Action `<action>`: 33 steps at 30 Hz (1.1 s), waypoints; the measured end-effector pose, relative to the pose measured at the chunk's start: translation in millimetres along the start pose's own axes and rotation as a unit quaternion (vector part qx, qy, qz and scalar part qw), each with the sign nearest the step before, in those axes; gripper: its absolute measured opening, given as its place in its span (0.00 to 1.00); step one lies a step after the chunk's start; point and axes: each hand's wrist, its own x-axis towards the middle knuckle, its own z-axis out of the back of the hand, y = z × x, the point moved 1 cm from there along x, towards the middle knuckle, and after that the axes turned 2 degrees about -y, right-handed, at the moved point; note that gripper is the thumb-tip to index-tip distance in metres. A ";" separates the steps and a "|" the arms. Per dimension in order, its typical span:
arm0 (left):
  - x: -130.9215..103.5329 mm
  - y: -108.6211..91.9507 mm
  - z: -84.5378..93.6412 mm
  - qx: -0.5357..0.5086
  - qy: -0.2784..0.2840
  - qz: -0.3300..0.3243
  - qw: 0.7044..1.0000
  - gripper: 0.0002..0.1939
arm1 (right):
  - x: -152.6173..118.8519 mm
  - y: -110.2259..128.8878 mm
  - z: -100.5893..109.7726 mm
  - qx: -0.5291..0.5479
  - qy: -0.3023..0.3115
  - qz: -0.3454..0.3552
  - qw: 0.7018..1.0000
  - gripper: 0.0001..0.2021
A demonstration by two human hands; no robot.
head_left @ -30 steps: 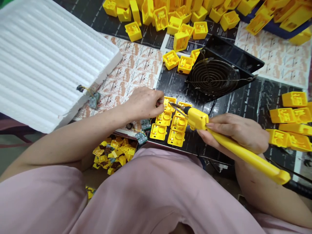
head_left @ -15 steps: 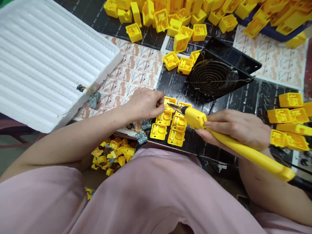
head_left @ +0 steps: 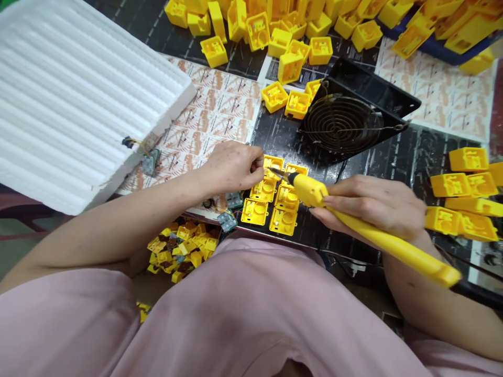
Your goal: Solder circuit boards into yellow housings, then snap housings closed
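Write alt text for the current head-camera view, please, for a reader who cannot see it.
A right hand holds a long yellow plastic tool, its dark pointed tip over open yellow plastic cases, with the curled left hand at their edge. Beyond are a square black fan and yellow plastic boxes; a ribbed white foam slab lies left.

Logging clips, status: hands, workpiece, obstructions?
Right hand grips long yellow tool; left hand at open yellow plastic case. Tool tip at case, contact unclear. Black square fan beyond, not blocking.

Assembly workshop: batches of yellow casings (head_left: 254, 211)
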 end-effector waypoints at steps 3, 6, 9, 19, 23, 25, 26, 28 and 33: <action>0.0 0.3 -0.4 0.005 -0.013 -0.003 1.000 0.16 | -2.7 1.3 3.0 -0.021 -0.028 -0.032 0.999 0.06; -0.4 -0.5 0.3 0.009 -0.008 0.002 1.000 0.15 | -7.6 2.3 0.5 -0.032 -0.037 -0.056 0.997 0.06; -0.7 -1.7 1.5 0.010 0.001 0.008 1.000 0.15 | -11.6 4.0 -1.7 -0.032 -0.071 -0.057 0.995 0.08; 0.0 -1.9 1.2 0.011 0.008 0.000 1.000 0.15 | -17.2 12.9 -0.1 -0.079 -0.103 -0.061 0.990 0.33; 0.4 -2.3 0.3 0.001 0.007 -0.004 1.000 0.15 | -25.2 13.5 -7.4 -0.077 -0.130 -0.130 0.980 0.31; -0.7 -1.3 -0.1 -0.007 0.003 -0.002 1.000 0.15 | -30.3 15.4 -12.6 -0.088 -0.162 -0.164 0.969 0.28; -1.9 -0.2 -0.2 -0.015 -0.002 -0.006 1.000 0.15 | -32.9 16.8 -15.3 -0.092 -0.176 -0.181 0.963 0.27; -5.8 3.5 0.0 -0.045 -0.020 -0.018 0.999 0.16 | -37.8 19.9 -20.9 -0.090 -0.199 -0.215 0.952 0.25; -15.8 17.3 -0.2 -0.152 -0.082 0.008 0.985 0.18 | -45.4 25.4 -33.2 -0.044 -0.270 -0.269 0.924 0.18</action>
